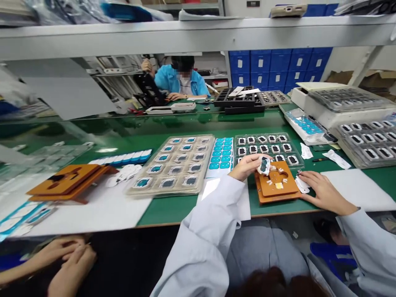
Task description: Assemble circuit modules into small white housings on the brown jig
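Note:
My left hand (246,167) pinches a small white-rimmed part with a dark centre (264,166), held above the far left corner of an orange fixture block (274,187). The block has a rounded cut-out and several small white pieces around it, plus a pale yellow square. To its right, my right hand (324,192) rests on the table with its thumb and fingers apart. Its fingertips touch a small pile of thin white pieces (302,185). Behind the block, a clear tray (301,163) holds rows of similar white-rimmed parts.
A beige tray of parts (167,191) and a sheet of blue stickers (222,153) lie to the left. Another orange fixture (66,181) stands farther left, near a neighbour's hands (72,255). Stacked trays (368,142) fill the right. A shelf (198,37) crosses overhead; a person in blue (198,82) sits opposite.

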A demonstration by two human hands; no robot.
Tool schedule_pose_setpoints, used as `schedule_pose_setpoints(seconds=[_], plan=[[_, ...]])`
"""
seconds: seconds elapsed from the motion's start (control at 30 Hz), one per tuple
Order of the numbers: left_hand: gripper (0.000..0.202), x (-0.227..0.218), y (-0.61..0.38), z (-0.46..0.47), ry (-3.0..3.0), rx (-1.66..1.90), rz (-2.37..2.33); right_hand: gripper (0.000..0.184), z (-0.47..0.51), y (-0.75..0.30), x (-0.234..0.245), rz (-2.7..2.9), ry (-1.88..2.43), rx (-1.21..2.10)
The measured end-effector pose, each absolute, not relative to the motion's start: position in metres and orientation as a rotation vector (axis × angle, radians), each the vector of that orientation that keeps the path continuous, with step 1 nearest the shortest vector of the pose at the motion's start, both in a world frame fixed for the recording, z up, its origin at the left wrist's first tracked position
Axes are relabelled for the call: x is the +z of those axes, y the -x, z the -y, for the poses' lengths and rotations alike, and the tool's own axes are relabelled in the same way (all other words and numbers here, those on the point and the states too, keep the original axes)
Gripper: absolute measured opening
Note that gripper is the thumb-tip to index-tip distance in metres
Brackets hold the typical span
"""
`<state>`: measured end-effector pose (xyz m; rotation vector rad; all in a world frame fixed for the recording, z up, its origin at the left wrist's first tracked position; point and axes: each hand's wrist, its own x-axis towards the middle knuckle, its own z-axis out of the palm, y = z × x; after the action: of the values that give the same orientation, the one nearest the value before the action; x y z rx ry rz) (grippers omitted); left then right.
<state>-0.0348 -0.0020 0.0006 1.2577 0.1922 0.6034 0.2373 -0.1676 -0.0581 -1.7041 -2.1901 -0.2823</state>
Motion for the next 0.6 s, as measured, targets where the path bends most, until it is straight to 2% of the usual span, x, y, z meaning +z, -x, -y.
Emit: schedule_pose_setpoints(seconds=[0.07, 0.27, 0.6], plan=[[0.056, 0.0, 0.035, 0.001, -1.26, 0.607, -0.203, 0.057, 0.171, -0.237, -0.059, 2.237, 1.687, -0.302], [0.055, 0.001, 0.036, 0.001, -1.259, 0.63, -0.238, 0.038, 0.167, -0.235, -0.056, 2.355, 1.684, -0.36], [0.051, -0.003, 0.038, -0.003, -1.196, 0.744, -0.313, 0.03, 0.153, -0.232, -0.036, 2.596, 1.685, -0.306]])
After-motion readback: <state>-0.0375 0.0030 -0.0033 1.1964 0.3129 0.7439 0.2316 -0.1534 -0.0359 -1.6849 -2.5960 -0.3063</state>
